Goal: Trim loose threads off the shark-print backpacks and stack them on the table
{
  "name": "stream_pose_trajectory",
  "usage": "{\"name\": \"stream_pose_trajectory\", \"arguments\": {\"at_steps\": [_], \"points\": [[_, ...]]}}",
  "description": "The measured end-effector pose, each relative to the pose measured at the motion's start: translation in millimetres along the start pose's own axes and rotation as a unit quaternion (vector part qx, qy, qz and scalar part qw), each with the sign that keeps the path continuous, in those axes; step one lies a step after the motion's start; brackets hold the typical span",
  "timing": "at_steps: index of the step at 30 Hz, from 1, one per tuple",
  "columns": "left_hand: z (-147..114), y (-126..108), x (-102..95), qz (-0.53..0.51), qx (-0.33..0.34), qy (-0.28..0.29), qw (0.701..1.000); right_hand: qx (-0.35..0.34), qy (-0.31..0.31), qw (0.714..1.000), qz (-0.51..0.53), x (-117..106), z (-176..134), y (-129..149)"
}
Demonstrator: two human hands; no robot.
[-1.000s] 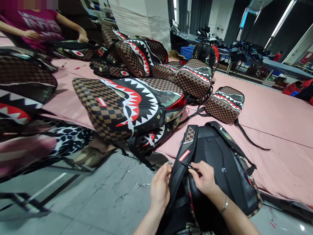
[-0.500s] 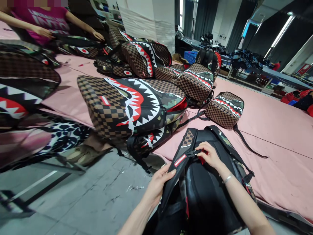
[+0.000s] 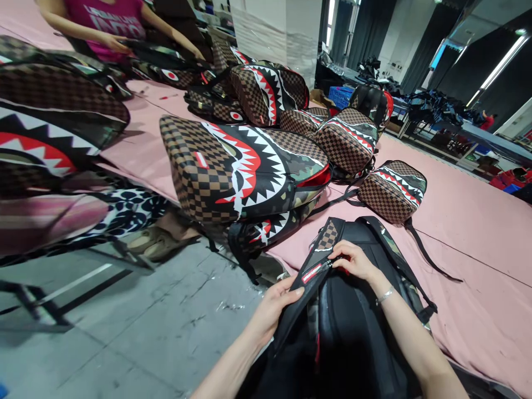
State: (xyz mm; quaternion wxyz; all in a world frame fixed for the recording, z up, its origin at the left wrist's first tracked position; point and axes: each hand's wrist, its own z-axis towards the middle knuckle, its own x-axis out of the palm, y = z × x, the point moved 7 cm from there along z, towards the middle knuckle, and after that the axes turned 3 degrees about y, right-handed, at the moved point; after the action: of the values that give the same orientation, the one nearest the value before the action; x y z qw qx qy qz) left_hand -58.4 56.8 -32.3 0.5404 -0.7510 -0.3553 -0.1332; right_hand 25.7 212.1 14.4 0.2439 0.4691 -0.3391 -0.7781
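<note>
Grey floor (image 3: 178, 338) and, above it, a long table under pink cloth (image 3: 469, 244), spread with checked, shark-mouthed bags. Farther back, dark heap (image 3: 440, 108) on another table; at upper left, co-worker (image 3: 116, 25) in a magenta top, bent arms over a bag.

Close in front, from the head view, pack (image 3: 361, 321) between both hands, at the cloth's near edge; cannot tell whether leaning on it. Grips the strap (image 3: 297, 302) with the left hand (image 3: 274, 305), thumb on top, fingers curled under, just below a red label (image 3: 312, 272). Pinches a small dark piece (image 3: 331, 264) with the right hand (image 3: 353, 260), thumb and fingertips together, just beside the label. Bulk of the pack beneath the right hand and between the forearms.

Behind the bags, blue crate (image 3: 341, 96), contents too small to tell. Left of the pack, large bag (image 3: 199, 188) atop another bag (image 3: 274, 228), red lining (image 3: 313, 177) showing at a side opening. Beyond the pack, small bag (image 3: 393, 191), well apart from both hands.

Back panel of the pack facing up, top toward the cloth, long axis running away from the wearer; strap slanting down leftward from the top.
</note>
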Motion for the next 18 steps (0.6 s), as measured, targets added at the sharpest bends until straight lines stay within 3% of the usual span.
{"name": "stream_pose_trajectory", "arguments": {"at_steps": [7, 11, 13, 15, 18], "points": [[0, -2, 6.5, 0.024, 0.018, -0.003, 1.0, -0.053, 0.063, 0.995, -0.059, 15, 8, 28], [1, -4, 4.3, 0.041, 0.027, -0.008, 0.999, -0.065, 0.056, 0.995, -0.055, 19, 10, 38], [6, -6, -5.2, 0.072, 0.04, -0.017, 0.996, -0.039, 0.007, 0.999, -0.03, 14, 6, 33], [16, -12, -24.2, 0.127, 0.083, -0.048, 0.987, 0.023, -0.081, 0.996, 0.0, 2, -6, 19], [27, -18, -57.6, 0.278, 0.179, -0.137, 0.934, 0.155, -0.206, 0.966, 0.009, -17, -42, -11]]}}
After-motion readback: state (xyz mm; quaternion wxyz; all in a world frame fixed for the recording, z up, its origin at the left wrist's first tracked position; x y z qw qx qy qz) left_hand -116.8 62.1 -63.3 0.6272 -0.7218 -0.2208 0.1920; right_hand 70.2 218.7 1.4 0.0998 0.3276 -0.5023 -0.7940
